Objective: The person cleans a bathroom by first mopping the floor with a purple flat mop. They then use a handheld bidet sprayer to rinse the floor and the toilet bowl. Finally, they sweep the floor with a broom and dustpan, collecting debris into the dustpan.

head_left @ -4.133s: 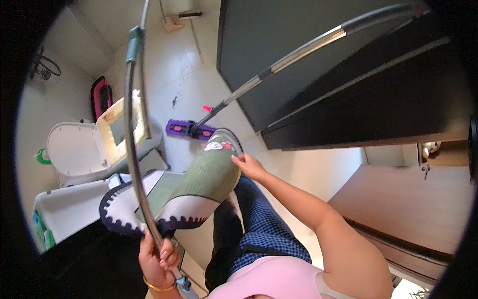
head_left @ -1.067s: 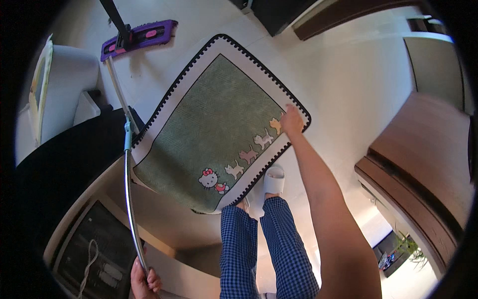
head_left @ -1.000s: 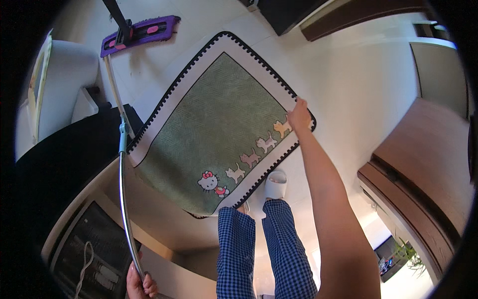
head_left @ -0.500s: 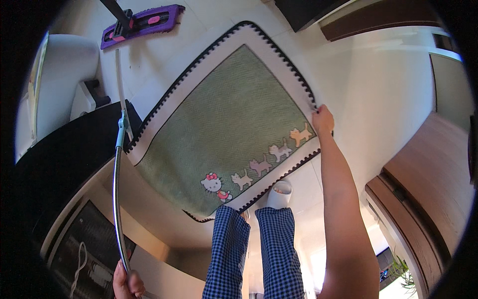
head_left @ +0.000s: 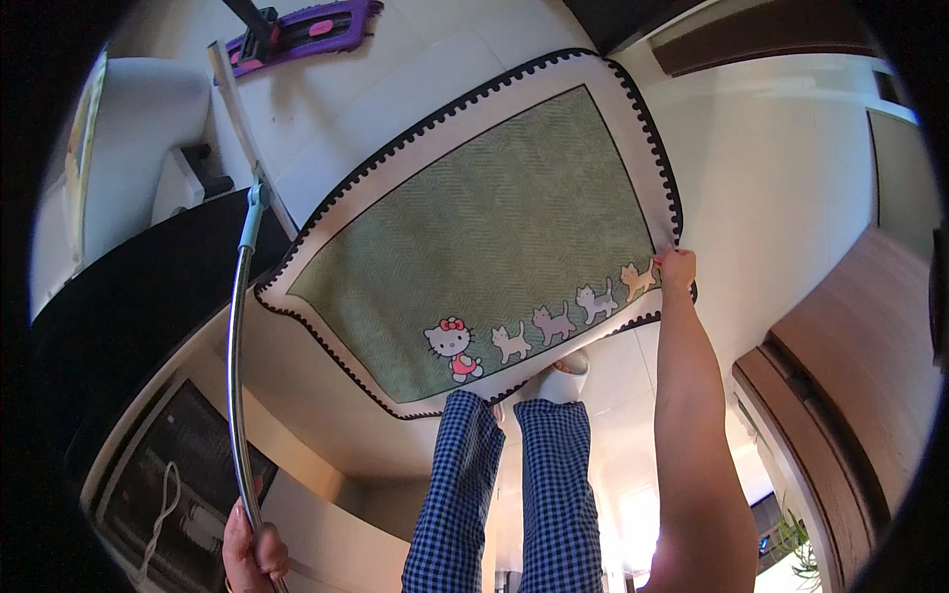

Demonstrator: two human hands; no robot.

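Note:
My right hand (head_left: 678, 270) pinches the right edge of a green floor mat (head_left: 484, 217), beside a tan cartoon cat printed on it. The mat has a pale border, a black scalloped edge and a row of cartoon cats along the side by my feet. Its left end curls up against a dark cabinet edge. Closed around the lower part of a shiny metal pole is my left hand (head_left: 252, 553). The pole belongs to a floor squeegee (head_left: 234, 376) with a light blue joint and a long, pale, narrow head, which stands beyond the mat's left corner.
A purple flat mop (head_left: 314, 33) rests on the tiled floor at the far left. The dark-topped cabinet (head_left: 129, 296) runs along my left. My slippered feet (head_left: 565, 378) stand at the mat's near edge. A brown wooden door frame (head_left: 806, 435) rises at right.
The mat has swung round and shifted right with my right hand, lying flatter and straighter. Its near left corner has unfolded. The squeegee has moved slightly, still in my left hand.

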